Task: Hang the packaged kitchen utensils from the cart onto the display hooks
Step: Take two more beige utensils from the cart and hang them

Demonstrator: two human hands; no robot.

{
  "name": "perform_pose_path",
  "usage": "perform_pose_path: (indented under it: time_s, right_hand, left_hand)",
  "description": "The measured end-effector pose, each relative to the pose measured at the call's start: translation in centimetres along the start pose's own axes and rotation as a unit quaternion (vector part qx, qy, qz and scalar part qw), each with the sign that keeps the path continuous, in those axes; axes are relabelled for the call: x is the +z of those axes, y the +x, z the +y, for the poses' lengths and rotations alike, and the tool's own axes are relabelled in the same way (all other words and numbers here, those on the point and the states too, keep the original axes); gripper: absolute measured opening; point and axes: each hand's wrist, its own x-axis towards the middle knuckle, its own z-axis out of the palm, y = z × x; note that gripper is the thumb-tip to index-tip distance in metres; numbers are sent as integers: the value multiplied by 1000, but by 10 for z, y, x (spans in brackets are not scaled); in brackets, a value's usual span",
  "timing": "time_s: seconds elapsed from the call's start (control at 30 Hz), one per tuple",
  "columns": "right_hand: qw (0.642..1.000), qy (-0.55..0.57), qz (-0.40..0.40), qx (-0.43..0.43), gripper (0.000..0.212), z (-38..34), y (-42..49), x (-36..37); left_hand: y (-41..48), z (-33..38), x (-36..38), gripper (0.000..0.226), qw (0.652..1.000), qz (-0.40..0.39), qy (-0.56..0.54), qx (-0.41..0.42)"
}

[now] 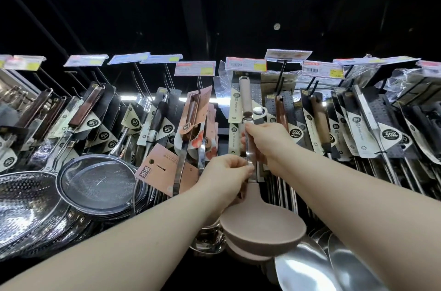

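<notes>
Head view: ladle (262, 225) upright, frame centre.
Hands: left hand (226, 171), right hand (265, 140) both pinch its shaft.
Risk: hole could miss unseen hook; ladle drops.

Two hands: left hand (224, 171), right hand (265, 138). One pink ladle (262, 226) in front; a second pink bowl (248, 256) just beneath it. About ten price tags (245, 64) along the top row. One mesh strainer (97, 183) fully seen, further rims stacked behind, number unclear. One perforated steel skimmer (26, 202) at far left. At least two steel ladle bowls (303, 269) at lower right. Packaged utensils (321, 121) on hooks: dozens, too overlapped to count.
</notes>
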Motion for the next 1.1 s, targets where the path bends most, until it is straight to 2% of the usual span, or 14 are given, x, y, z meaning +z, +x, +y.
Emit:
perform_pose_path:
  time_s: [0.27, 0.4, 0.47, 0.57, 0.7, 0.8, 0.9, 1.0, 1.1]
  right_hand:
    - [999, -17, 10, 37, 15, 6, 17, -1]
    - [997, -46, 29, 47, 30, 18, 20, 5]
    - [997, -45, 27, 54, 28, 26, 24, 6]
    - [996, -57, 14, 66, 25, 42, 27, 7]
    - [993, -91, 34, 70, 35, 70, 46, 11]
    - [995, -55, 30, 77, 28, 90, 57, 14]
    - [996, -29, 33, 78, 32, 99, 59, 16]
    - [995, -38, 12, 87, 31, 112, 65, 17]
    - [992, -96, 12, 76, 33, 126, 78, 14]
  left_hand:
    - [1, 1, 3, 18, 1000, -27, -6, -1]
    - [5, -10, 4, 20, 999, -25, 1, -38]
    - [11, -18, 3, 14, 998, -12, 42, -47]
    - [17, -30, -3, 3, 988, 40, 146, -14]
    - [17, -36, -18, 14, 973, 72, 219, 21]
    - [17, -39, -26, 19, 961, 78, 261, 39]
    - [20, -45, -31, 25, 951, 88, 292, 49]
    - [20, -50, -35, 25, 952, 78, 293, 41]
    - [21, -52, -39, 24, 948, 76, 308, 33]
